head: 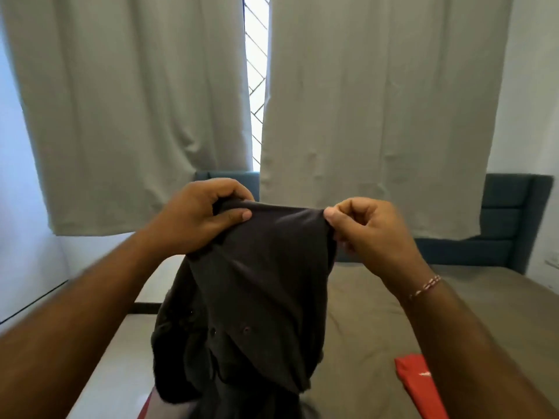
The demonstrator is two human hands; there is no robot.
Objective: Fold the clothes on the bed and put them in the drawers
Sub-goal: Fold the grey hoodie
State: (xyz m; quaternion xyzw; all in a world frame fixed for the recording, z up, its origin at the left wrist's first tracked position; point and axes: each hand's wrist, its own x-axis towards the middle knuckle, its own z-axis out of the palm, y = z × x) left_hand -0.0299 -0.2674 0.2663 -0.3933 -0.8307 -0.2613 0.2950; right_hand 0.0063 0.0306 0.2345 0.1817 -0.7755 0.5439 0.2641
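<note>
While both arms are reaching forward at chest height, the left hand (196,216) is gripping one top corner of a dark charcoal buttoned cloth garment (254,297) with curled fingers, and the right hand (369,234) is pinching the other corner between thumb and forefinger. It is hanging lengthwise, top edge level, above the bed's olive-brown sheet (378,297), beside a red folded cloth (420,385). Pale grey curtains (378,101) are hanging behind the teal padded headboard (508,219).

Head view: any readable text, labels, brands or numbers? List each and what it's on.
No readable text anywhere.
Red garment on the bed: a small white mark, too small and blurred to read.
Dark garment, held up by the left hand and right hand: buttons only, no label showing.
Curtains: plain.
</note>
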